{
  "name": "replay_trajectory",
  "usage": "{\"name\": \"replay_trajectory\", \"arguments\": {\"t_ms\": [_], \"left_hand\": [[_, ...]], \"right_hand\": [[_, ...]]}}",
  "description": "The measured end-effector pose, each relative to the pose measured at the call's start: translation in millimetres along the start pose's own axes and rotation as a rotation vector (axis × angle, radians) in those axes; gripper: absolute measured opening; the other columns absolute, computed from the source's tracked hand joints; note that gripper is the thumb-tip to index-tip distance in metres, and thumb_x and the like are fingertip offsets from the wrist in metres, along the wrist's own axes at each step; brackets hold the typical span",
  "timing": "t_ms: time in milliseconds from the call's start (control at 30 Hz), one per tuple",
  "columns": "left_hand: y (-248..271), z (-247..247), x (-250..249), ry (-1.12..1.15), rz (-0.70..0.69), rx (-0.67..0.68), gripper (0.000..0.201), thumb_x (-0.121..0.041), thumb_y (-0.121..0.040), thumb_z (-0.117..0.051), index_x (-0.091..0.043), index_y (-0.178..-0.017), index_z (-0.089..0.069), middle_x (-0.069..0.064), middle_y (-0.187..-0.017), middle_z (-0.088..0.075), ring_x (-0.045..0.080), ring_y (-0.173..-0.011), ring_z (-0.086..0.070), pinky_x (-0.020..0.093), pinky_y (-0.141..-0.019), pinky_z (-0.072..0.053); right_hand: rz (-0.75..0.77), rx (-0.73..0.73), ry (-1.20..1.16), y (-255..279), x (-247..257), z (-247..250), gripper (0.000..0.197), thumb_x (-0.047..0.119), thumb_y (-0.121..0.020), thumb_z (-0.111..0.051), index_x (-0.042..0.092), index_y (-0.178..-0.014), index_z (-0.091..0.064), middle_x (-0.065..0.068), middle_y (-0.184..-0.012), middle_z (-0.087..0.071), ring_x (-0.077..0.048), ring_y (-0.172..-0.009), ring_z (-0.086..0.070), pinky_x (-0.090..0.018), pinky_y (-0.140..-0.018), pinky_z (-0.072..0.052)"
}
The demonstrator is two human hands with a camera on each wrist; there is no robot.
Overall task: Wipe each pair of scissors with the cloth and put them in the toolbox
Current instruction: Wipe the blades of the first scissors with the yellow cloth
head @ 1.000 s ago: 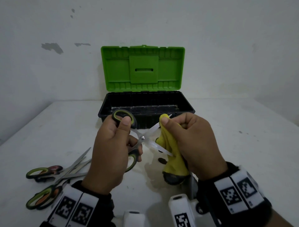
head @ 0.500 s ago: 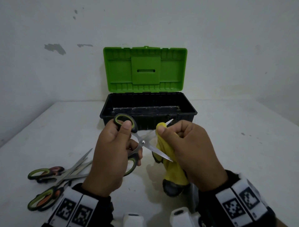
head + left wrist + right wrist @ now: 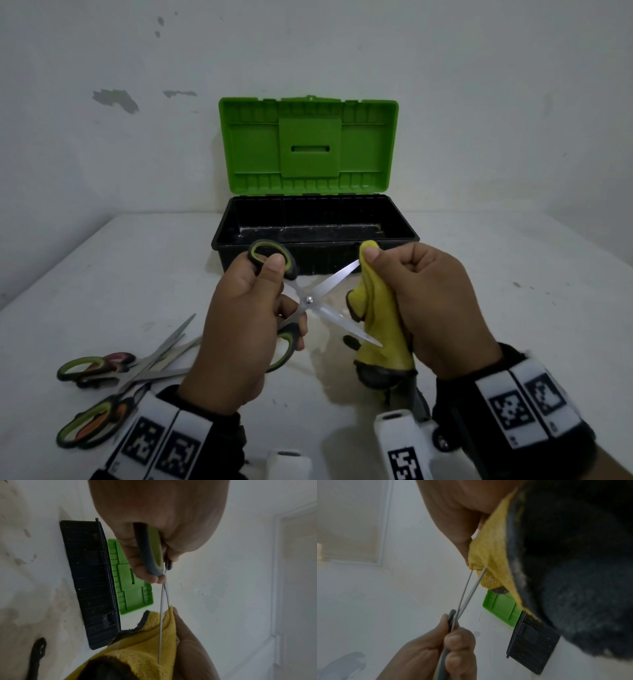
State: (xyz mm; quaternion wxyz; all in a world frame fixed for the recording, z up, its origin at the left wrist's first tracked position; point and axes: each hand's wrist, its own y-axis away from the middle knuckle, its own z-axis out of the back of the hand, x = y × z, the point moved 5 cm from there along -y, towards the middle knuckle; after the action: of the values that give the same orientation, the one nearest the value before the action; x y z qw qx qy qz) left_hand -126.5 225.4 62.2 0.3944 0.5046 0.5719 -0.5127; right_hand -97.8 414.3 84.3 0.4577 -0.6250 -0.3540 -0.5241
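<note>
My left hand [image 3: 246,329] grips the grey-and-green handles of a pair of scissors [image 3: 310,298], blades spread wide in an X in front of the toolbox [image 3: 315,240]. My right hand [image 3: 435,301] pinches a yellow cloth [image 3: 380,318] around the tip of the upper blade; the lower blade lies across the cloth's front. In the left wrist view the scissors [image 3: 163,608] run down from my fingers into the yellow cloth [image 3: 142,642]. In the right wrist view the cloth [image 3: 489,555] wraps the blade tips. The black toolbox stands open, its green lid [image 3: 308,147] upright, and looks empty.
Two or more other scissors [image 3: 113,383] with green-and-orange handles lie crossed on the white table [image 3: 513,325] at the lower left. The toolbox stands against a white wall. A dark mark [image 3: 36,654] lies on the table in the left wrist view.
The right hand with the cloth has slid outward along the upper blade to its tip. The left hand keeps the same grip on the handles, blades still spread.
</note>
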Motion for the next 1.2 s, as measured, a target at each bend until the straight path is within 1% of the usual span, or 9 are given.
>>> {"name": "replay_trajectory", "arguments": {"t_ms": [100, 233, 333, 567, 667, 767, 933, 1067, 1200], "left_hand": [[1, 0, -2, -0.038, -0.018, -0.015, 0.022, -0.026, -0.103, -0.041, -0.013, -0.09, -0.052, -0.004, -0.04, -0.043, 0.029, -0.046, -0.051, 0.038, -0.049, -0.048], [5, 3, -8, -0.168, -0.133, -0.075, 0.02, -0.028, -0.101, -0.045, -0.014, -0.091, -0.053, 0.009, -0.053, -0.051, 0.025, -0.044, -0.056, 0.033, -0.041, -0.049], [10, -5, -14, -0.3, -0.272, -0.066, 0.017, -0.03, -0.099, -0.045, -0.017, -0.091, -0.052, 0.007, -0.056, -0.054, 0.022, -0.044, -0.059, 0.032, -0.04, -0.051], [20, -9, -21, -0.497, -0.523, -0.05, 0.025, -0.043, -0.099, -0.041, -0.022, -0.089, -0.048, 0.004, -0.058, -0.056, 0.015, -0.048, -0.057, 0.041, -0.046, -0.049], [23, -9, -21, -0.531, -0.571, -0.048, 0.026, -0.045, -0.096, -0.04, -0.021, -0.089, -0.047, 0.002, -0.06, -0.054, 0.021, -0.052, -0.056, 0.043, -0.047, -0.048], [25, -10, -26, -0.551, -0.62, -0.045, 0.02, -0.042, -0.097, -0.041, -0.025, -0.087, -0.043, -0.001, -0.061, -0.053, 0.017, -0.053, -0.056, 0.034, -0.049, -0.048], [25, -13, -27, -0.608, -0.657, -0.034, 0.022, -0.039, -0.097, -0.041, -0.021, -0.088, -0.046, 0.0, -0.061, -0.054, 0.016, -0.054, -0.054, 0.029, -0.05, -0.044], [26, -10, -27, -0.623, -0.674, -0.02, 0.02, -0.039, -0.098, -0.041, -0.022, -0.088, -0.045, -0.001, -0.063, -0.053, 0.015, -0.056, -0.054, 0.028, -0.051, -0.043], [26, -10, -26, -0.643, -0.678, -0.012, 0.021, -0.04, -0.098, -0.04, -0.023, -0.088, -0.045, -0.001, -0.064, -0.054, 0.016, -0.057, -0.055, 0.032, -0.051, -0.044]], "right_hand": [[0.014, -0.055, 0.012, -3, 3, 9, 0.032, 0.029, -0.089, -0.072, -0.001, -0.082, -0.063, -0.027, -0.064, -0.069, -0.047, -0.06, -0.068, -0.063, -0.058, -0.057], [0.142, -0.031, 0.216, 6, 12, 7, 0.027, 0.03, -0.088, -0.073, 0.006, -0.078, -0.067, -0.012, -0.059, -0.071, -0.03, -0.057, -0.07, -0.044, -0.057, -0.06], [0.216, 0.011, 0.444, 14, 10, -10, 0.022, 0.038, -0.084, -0.075, 0.021, -0.073, -0.067, -0.001, -0.064, -0.071, -0.013, -0.061, -0.069, -0.035, -0.06, -0.059], [0.226, -0.068, 0.517, 9, -2, -17, 0.024, 0.039, -0.084, -0.074, 0.024, -0.068, -0.065, 0.009, -0.068, -0.067, -0.003, -0.067, -0.064, -0.02, -0.062, -0.051], [0.196, -0.061, 0.49, 4, -2, -13, 0.025, 0.038, -0.084, -0.074, 0.02, -0.068, -0.067, 0.006, -0.069, -0.069, -0.006, -0.068, -0.065, -0.025, -0.064, -0.053], [0.174, 0.034, 0.458, 12, -1, -22, 0.024, 0.037, -0.085, -0.074, 0.023, -0.067, -0.065, 0.003, -0.068, -0.069, -0.01, -0.068, -0.067, -0.025, -0.066, -0.055], [0.12, -0.06, 0.307, -2, -9, -6, 0.029, 0.039, -0.082, -0.077, 0.015, -0.069, -0.068, -0.008, -0.064, -0.072, -0.027, -0.064, -0.072, -0.049, -0.065, -0.061], [0.121, 0.025, 0.281, 8, -9, -13, 0.027, 0.038, -0.084, -0.075, 0.016, -0.069, -0.068, -0.008, -0.065, -0.072, -0.026, -0.064, -0.072, -0.048, -0.066, -0.061], [0.11, -0.036, 0.243, -2, -9, -4, 0.032, 0.038, -0.084, -0.077, 0.01, -0.071, -0.067, -0.012, -0.062, -0.072, -0.027, -0.059, -0.072, -0.042, -0.057, -0.059]]}}
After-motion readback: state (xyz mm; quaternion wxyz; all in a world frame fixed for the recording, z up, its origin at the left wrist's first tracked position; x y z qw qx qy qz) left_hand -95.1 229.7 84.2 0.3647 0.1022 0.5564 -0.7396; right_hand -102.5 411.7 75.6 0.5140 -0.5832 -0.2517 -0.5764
